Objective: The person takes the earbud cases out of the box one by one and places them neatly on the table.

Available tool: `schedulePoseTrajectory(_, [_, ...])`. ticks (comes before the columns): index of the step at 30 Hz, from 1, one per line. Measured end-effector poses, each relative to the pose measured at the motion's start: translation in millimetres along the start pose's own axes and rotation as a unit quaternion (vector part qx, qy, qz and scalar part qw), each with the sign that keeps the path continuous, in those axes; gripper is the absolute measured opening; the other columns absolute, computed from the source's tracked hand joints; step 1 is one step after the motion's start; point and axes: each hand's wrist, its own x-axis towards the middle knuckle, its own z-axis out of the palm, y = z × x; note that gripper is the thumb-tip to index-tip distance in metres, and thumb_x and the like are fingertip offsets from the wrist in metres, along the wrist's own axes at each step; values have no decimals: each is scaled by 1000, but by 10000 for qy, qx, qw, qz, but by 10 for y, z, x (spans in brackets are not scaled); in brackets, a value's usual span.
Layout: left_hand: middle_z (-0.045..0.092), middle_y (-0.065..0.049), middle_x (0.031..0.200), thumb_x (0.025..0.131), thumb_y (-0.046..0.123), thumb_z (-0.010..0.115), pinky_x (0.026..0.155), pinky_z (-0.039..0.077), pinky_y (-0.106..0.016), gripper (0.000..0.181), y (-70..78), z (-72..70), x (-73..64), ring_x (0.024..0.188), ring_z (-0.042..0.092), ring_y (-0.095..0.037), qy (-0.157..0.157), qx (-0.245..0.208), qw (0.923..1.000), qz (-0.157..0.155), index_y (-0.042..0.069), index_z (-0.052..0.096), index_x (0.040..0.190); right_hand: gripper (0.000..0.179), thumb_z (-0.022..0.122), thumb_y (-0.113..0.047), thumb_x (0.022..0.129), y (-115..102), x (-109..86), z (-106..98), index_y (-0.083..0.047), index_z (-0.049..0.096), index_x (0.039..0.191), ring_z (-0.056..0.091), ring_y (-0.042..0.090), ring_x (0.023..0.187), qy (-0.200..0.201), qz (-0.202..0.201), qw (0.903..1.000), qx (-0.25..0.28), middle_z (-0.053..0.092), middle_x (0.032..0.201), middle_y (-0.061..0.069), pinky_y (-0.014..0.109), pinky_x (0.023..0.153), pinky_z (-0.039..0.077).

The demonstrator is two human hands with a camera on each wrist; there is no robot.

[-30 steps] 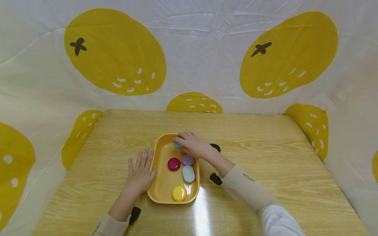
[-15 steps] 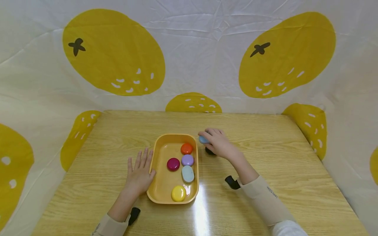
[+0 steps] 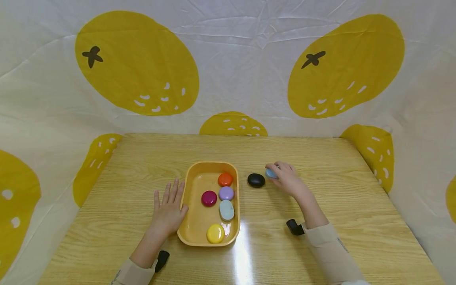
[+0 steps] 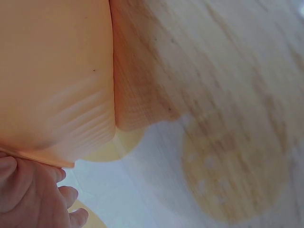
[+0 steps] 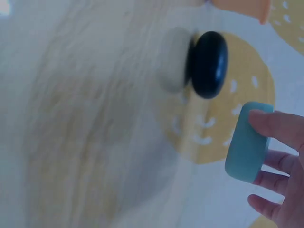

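My right hand (image 3: 287,180) pinches a smooth light blue stone (image 3: 271,173) between thumb and fingers, to the right of a shiny black oval stone (image 3: 256,180). In the right wrist view the blue stone (image 5: 249,142) looks flat-sided and thick, held above the table with the thumb on its face. My left hand (image 3: 167,211) lies against the left side of a yellow-orange tray (image 3: 189,229), fingers spread and straight, thumb at the rim. The left wrist view shows these fingers (image 4: 66,194) beside the tray's outer wall (image 4: 57,85).
Inside the tray lie an orange stone (image 3: 225,179), a lilac one (image 3: 226,193), a dark pink one (image 3: 209,198), a pale grey-blue oval one (image 3: 227,210) and a yellow one (image 3: 215,233). A white cloth (image 3: 246,79) with yellow fruit prints hangs behind the wooden table (image 3: 338,190).
My right hand has lifted the light blue stone out of the tray's far end and carried it right, past the black stone, which is now uncovered. My left hand has stayed in place.
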Motion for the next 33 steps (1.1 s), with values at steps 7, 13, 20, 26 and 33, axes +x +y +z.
schedulePoseTrajectory(7, [8, -15, 152, 93, 23, 41, 105, -6, -59, 62, -1, -2, -1, 138, 3, -37, -2, -22, 10000, -3, 5, 15, 147, 42, 60, -13, 87, 134, -59, 113, -7, 49, 127, 44, 42, 111, -368, 271, 9989, -116, 49, 117, 20, 59, 93, 31])
schedulePoseTrajectory(13, [9, -15, 152, 93, 23, 42, 106, -5, -59, 62, -1, 0, 0, 138, 6, -38, 38, -3, 10000, -9, 6, 16, 147, 38, 60, -11, 87, 197, -83, 201, -8, 50, 124, 48, 41, 106, -508, 216, 9980, -315, 51, 112, 19, 58, 87, 35])
schedulePoseTrajectory(20, [10, -16, 152, 93, 22, 42, 105, -4, -60, 63, -12, 13, -1, 138, 6, -37, 83, 12, 10000, 9, 6, 16, 147, 36, 58, -11, 89, 208, -95, 237, -9, 49, 123, 46, 41, 107, -708, 322, 9963, -363, 50, 112, 17, 58, 88, 36])
schedulePoseTrajectory(26, [9, -16, 152, 93, 22, 42, 105, -6, -59, 63, -10, 10, -3, 138, 5, -37, 47, -36, 10000, 9, 6, 15, 147, 38, 58, -12, 89, 194, -103, 243, -9, 48, 126, 45, 39, 109, -751, 409, 9958, -342, 49, 114, 17, 58, 90, 36])
schedulePoseTrajectory(33, [9, -16, 152, 93, 22, 41, 105, -8, -59, 63, 1, -3, 4, 138, 3, -37, -26, -103, 9999, -45, 6, 15, 147, 45, 60, -12, 88, 184, -93, 227, -8, 45, 130, 43, 42, 114, -754, 499, 9957, -223, 47, 121, 20, 61, 92, 32])
